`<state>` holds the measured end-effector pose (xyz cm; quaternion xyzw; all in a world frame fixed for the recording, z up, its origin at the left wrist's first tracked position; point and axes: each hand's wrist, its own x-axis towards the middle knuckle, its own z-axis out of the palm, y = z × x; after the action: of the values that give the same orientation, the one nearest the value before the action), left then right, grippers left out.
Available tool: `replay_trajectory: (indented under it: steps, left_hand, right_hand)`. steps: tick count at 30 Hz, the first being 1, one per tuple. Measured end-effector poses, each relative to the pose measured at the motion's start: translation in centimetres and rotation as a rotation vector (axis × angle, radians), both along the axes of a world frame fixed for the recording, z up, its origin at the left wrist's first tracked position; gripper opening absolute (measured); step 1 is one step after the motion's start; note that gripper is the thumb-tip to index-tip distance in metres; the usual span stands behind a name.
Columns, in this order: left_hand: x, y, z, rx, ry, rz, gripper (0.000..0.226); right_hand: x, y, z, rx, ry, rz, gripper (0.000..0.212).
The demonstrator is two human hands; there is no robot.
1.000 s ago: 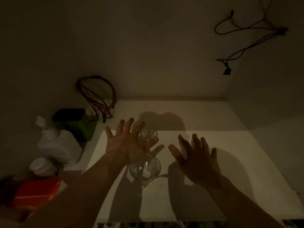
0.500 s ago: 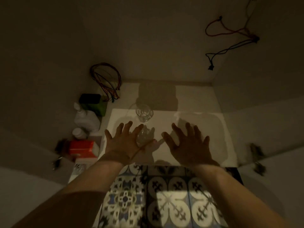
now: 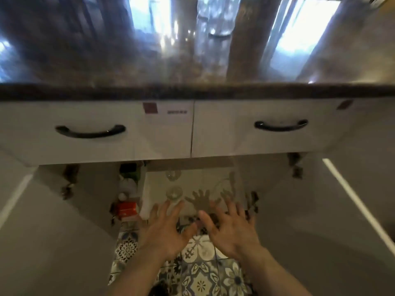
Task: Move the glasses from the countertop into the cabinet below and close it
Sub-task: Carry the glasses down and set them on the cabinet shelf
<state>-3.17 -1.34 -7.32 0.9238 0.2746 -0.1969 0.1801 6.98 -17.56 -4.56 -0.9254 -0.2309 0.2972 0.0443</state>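
Observation:
Two clear glasses stand one behind the other on the white cabinet floor: the near glass and the far glass. My left hand hovers open over the patterned floor tiles, just in front of the near glass, holding nothing. My right hand is beside it, fingers spread and empty. Both cabinet doors hang wide open, the left door and the right door. On the blurred dark countertop above, another clear glass shows near the back.
Two white drawers with black handles sit under the countertop edge. Inside the cabinet at the left are a red box, white bottles and a green-black item. Patterned tiles cover the floor below.
Both hands have drawn back out of the cabinet, away from the two glasses. My view has pulled back and risen, so the drawers and countertop now show.

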Motion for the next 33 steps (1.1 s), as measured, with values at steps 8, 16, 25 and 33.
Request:
replay_trajectory:
  steps: [8,16,25,33]
  left_hand:
    - [-4.9,-6.6,16.2,0.025,0.001,0.067,0.101]
    - [-5.7,-7.9,31.4,0.055,-0.148,0.077,0.1]
    - [-3.5,-3.1,44.6,0.294,-0.414,0.005,0.1]
    - [-1.4,1.9,50.7,0.351,-0.562,0.01,0.102]
  right_hand:
    - [-3.8,-7.6,16.9,0.084,-0.012,0.045,0.092]
    - [-4.6,-9.6,29.9,0.128,-0.09,0.095,0.098]
    - [-2.9,-5.7,42.0,0.217,-0.347,0.096,0.087]
    - [-1.4,-2.1,49.2,0.353,-0.539,0.085,0.085]
